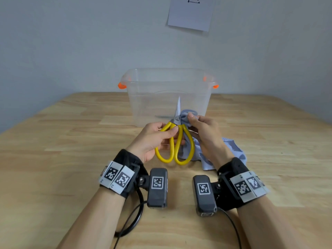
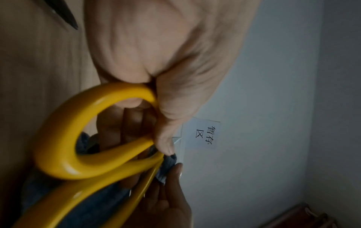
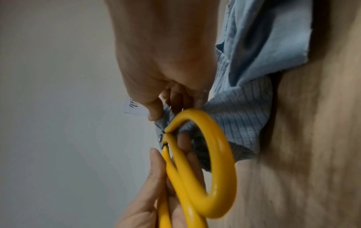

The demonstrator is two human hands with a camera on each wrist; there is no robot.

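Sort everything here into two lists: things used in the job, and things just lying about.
In use: scissors, cloth, left hand, right hand.
Lying about: bin, untouched; paper on the wall.

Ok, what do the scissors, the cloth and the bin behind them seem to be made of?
Scissors: grey metal blades with a dull sheen; handle loops in glossy yellow coating, probably plastic or rubber, given the highlights. Cloth: soft light-blue fabric, partly ribbed knit; it folds and drapes. Bin: clear, slightly cloudy plastic; the table shows through it.
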